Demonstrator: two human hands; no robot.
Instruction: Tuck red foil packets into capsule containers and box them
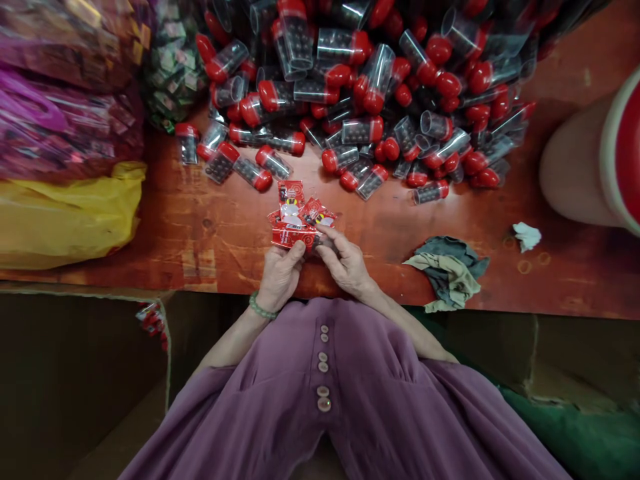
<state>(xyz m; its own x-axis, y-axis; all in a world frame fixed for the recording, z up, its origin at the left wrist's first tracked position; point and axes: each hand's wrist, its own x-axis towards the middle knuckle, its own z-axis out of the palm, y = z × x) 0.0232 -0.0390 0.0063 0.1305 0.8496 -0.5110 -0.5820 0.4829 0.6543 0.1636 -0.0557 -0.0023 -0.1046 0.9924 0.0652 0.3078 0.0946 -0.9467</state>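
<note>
My left hand (283, 272), with a green bead bracelet at the wrist, pinches a red printed packet (286, 236) between thumb and fingers. My right hand (347, 261) is closed at the packet's right end, its index finger stretched along the top. Something dark shows between my right fingers, at the packet's end; whether it lies inside the packet I cannot tell. Just beyond my hands, a few more red printed packets (291, 193) lie overlapping on the brown table (225, 230). Clear tubes with red caps (273, 161), filled with dark beads, lie past them.
A large heap of such tubes (363, 130) covers the back. Bulging bags (75, 127) and a yellow bag (70, 213) stand left. At right are a white bucket (575, 153), crumpled cloths (450, 273) and a white scrap (527, 236). Cardboard boxes (85, 360) sit below the edge.
</note>
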